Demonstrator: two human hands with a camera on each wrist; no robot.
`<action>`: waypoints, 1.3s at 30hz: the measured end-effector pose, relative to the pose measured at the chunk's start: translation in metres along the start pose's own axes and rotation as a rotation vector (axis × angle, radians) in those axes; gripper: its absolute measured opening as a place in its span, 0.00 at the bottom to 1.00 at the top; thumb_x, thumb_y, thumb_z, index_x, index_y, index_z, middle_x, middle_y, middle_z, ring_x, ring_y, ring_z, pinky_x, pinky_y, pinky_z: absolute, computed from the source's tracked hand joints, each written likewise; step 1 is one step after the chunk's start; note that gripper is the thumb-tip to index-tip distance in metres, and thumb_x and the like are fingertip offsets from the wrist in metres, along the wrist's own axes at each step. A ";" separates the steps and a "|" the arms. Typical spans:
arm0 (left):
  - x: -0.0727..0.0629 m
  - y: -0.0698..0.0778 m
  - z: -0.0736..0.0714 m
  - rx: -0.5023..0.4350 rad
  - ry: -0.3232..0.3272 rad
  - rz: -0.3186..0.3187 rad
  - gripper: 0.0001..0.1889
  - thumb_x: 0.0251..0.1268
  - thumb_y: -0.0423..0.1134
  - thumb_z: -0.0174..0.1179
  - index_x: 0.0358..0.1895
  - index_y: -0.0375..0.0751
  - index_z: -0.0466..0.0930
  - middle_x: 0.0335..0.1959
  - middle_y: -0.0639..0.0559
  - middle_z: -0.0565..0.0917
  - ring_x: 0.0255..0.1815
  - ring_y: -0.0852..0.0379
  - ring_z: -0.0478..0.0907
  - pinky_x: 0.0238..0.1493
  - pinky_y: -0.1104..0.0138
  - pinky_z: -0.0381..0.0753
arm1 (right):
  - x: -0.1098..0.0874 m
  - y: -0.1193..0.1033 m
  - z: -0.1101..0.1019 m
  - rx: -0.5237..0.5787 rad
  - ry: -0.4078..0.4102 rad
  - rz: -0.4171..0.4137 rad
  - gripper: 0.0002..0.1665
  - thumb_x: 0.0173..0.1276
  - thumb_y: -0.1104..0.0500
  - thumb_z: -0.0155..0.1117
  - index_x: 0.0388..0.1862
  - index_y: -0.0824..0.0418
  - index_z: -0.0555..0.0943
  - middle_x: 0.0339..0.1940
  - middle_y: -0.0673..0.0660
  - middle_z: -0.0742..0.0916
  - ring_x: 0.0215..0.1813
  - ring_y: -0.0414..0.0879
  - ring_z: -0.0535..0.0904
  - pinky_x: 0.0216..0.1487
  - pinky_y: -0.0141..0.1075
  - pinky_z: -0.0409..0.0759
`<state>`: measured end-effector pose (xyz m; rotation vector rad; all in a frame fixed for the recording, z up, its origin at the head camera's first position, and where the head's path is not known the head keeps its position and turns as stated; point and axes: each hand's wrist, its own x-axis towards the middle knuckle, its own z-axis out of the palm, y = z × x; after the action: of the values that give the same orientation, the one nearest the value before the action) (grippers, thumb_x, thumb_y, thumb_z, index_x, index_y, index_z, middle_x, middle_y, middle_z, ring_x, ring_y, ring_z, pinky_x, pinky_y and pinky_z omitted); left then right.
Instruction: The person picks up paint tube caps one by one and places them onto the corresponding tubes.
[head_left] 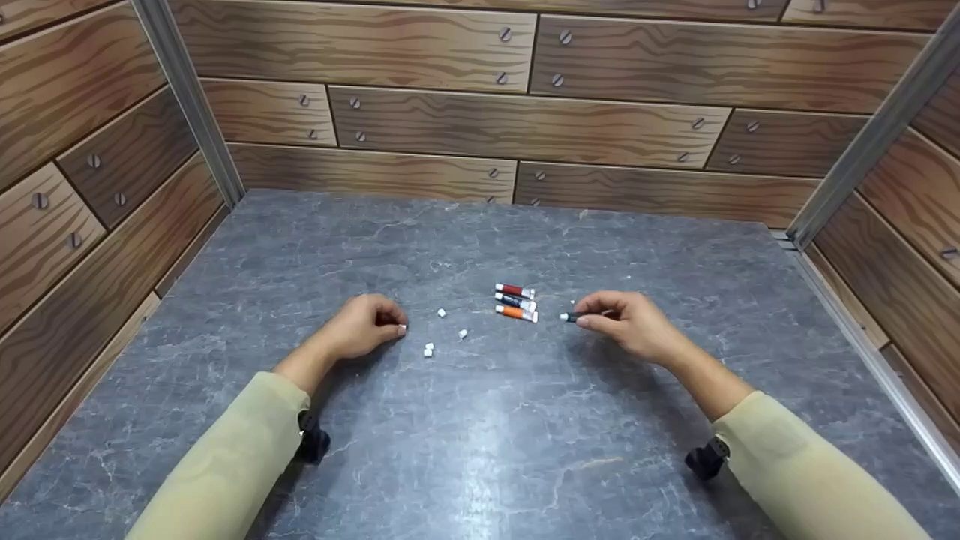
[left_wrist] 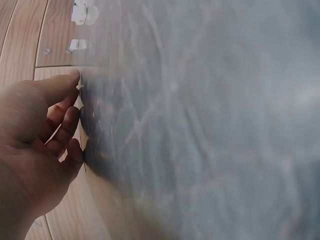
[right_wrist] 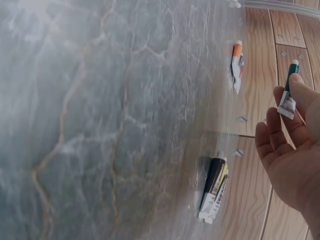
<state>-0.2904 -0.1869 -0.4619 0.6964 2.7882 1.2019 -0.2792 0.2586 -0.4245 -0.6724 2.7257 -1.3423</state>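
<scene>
My left hand [head_left: 365,326] is low over the grey tabletop, thumb and finger pinching a small white cap [head_left: 403,327]. In the left wrist view the fingertips reach the table surface and hide that cap. My right hand [head_left: 634,326] pinches a small dark green paint tube [right_wrist: 290,87] between thumb and fingers, its white-tipped end pointing left. Between the hands lie a red tube [head_left: 514,290], a dark blue tube [head_left: 515,302] and an orange tube [head_left: 517,313], side by side. Several loose white caps [head_left: 463,334] are scattered nearer my left hand.
In the right wrist view a black tube [right_wrist: 213,185] lies against a yellow-marked tube [right_wrist: 223,182] on the table; my right hand hides them from the head view. Wood-patterned panels [head_left: 435,112] wall the table at the back and both sides, with metal posts [head_left: 191,97] at the corners.
</scene>
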 end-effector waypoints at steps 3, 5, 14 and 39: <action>-0.001 0.003 0.000 -0.012 0.024 -0.017 0.02 0.69 0.29 0.68 0.41 0.33 0.88 0.37 0.48 0.89 0.40 0.55 0.81 0.48 0.59 0.80 | 0.001 -0.002 0.002 -0.004 -0.004 -0.002 0.09 0.74 0.62 0.72 0.49 0.64 0.88 0.42 0.56 0.90 0.37 0.40 0.81 0.37 0.30 0.78; -0.001 0.007 -0.001 -0.025 0.040 -0.026 0.03 0.70 0.29 0.68 0.42 0.32 0.88 0.38 0.46 0.89 0.41 0.52 0.83 0.50 0.58 0.80 | 0.002 -0.003 0.003 0.002 -0.007 -0.002 0.09 0.73 0.62 0.73 0.49 0.64 0.88 0.42 0.56 0.90 0.36 0.41 0.80 0.36 0.30 0.78; 0.000 0.036 0.000 -0.062 0.101 -0.011 0.10 0.76 0.31 0.64 0.52 0.30 0.89 0.49 0.42 0.91 0.45 0.52 0.86 0.48 0.58 0.85 | 0.000 -0.008 0.008 0.048 -0.024 -0.020 0.09 0.73 0.62 0.73 0.49 0.64 0.89 0.41 0.57 0.90 0.35 0.40 0.80 0.36 0.30 0.78; 0.000 0.108 0.066 -0.445 0.128 0.049 0.04 0.71 0.33 0.69 0.44 0.36 0.89 0.33 0.53 0.88 0.33 0.59 0.81 0.36 0.69 0.80 | -0.017 -0.016 0.034 0.184 -0.002 -0.045 0.10 0.73 0.63 0.73 0.49 0.68 0.88 0.38 0.59 0.89 0.37 0.40 0.82 0.37 0.29 0.79</action>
<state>-0.2358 -0.0767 -0.4333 0.6665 2.4609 1.8495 -0.2506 0.2313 -0.4360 -0.7228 2.5568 -1.5762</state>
